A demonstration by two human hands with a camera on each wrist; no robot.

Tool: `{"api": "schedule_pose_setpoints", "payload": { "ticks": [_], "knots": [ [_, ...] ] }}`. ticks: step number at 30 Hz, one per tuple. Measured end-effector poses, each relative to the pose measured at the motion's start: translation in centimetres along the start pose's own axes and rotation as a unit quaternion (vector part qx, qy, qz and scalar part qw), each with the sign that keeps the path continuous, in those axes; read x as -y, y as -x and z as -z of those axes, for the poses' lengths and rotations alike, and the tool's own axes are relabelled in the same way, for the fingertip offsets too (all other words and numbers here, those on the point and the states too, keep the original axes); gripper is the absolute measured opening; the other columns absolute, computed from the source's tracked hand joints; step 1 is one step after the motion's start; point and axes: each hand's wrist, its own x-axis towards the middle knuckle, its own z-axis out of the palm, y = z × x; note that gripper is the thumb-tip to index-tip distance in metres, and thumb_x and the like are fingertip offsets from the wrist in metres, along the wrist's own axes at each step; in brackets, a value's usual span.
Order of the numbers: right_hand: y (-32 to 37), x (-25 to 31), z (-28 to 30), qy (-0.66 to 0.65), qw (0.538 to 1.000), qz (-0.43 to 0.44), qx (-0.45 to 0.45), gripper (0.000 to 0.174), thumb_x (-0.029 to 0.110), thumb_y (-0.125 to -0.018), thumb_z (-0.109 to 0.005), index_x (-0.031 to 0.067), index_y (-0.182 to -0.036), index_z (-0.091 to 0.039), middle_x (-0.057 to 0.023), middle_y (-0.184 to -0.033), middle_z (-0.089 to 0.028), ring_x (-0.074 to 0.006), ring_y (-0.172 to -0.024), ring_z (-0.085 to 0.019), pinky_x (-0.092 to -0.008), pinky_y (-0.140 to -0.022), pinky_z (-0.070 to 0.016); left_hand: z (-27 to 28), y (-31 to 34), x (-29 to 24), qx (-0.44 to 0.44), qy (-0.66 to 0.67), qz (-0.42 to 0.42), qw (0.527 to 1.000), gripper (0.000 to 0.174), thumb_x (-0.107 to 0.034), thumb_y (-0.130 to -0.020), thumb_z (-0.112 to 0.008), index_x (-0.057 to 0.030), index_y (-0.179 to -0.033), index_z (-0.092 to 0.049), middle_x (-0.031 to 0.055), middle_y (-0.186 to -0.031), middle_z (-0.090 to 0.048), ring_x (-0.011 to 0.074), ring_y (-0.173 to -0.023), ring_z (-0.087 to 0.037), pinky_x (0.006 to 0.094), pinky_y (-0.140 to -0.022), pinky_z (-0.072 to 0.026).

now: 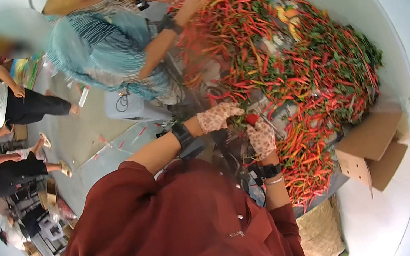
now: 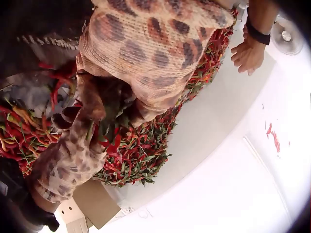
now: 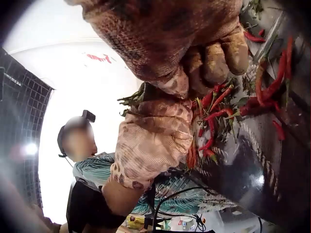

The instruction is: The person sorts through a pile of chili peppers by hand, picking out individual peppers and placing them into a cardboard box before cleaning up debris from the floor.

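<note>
My left hand (image 1: 218, 117), in a spotted knit glove, grips a leafy bunch of red chili peppers (image 3: 210, 121). Green stems (image 3: 131, 100) stick out of one side of that fist in the right wrist view, and the red pods hang out of the other. Close against it, my right hand (image 1: 262, 141) wears a matching glove, its fingertips stained yellowish. Its fingers (image 3: 216, 63) curl at the red pods in the bunch. In the left wrist view, dark green leaves (image 2: 114, 109) show between the two hands, partly hidden by the left glove.
A broad heap of red chilies with green leaves (image 1: 336, 61) covers the table ahead. An open cardboard box (image 1: 365, 152) stands at the right, above a woven sack (image 1: 321, 233). Another person (image 1: 102, 42) works across the heap's left side, near a pale plastic bin (image 1: 130, 107).
</note>
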Motion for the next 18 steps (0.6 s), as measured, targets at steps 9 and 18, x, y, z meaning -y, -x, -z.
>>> {"api": "schedule_pose_setpoints", "payload": {
  "ticks": [9, 18],
  "knots": [
    [-0.6, 2.5, 1.5, 0.034, 0.998, 0.015, 0.053, 0.021, 0.017, -0.085, -0.056, 0.0050, -0.101, -0.063, -0.0159, -0.091, -0.065, -0.0310, -0.081, -0.061, -0.0351, -0.071, -0.0474, -1.3, 4.3, 2.7, -0.124, 0.000, -0.041, 0.991, 0.056, -0.008, -0.075, -0.071, -0.0069, -0.126, -0.049, 0.0173, -0.126, -0.049, 0.0317, -0.116, -0.050, 0.0405, -0.097, -0.0435],
    [0.2, -0.5, -0.3, -0.104, 0.986, -0.121, 0.055, 0.028, 0.020, -0.090, -0.055, -0.0010, -0.105, -0.062, -0.0155, -0.097, -0.065, -0.0305, -0.085, -0.061, -0.0343, -0.076, -0.0478, -0.2, 6.7, 3.2, -0.110, 0.595, 0.148, 0.782, 0.037, -0.002, -0.084, -0.061, -0.0021, -0.120, -0.051, 0.0060, -0.110, -0.056, 0.0169, -0.099, -0.057, 0.0318, -0.086, -0.0484]
  ]
}}
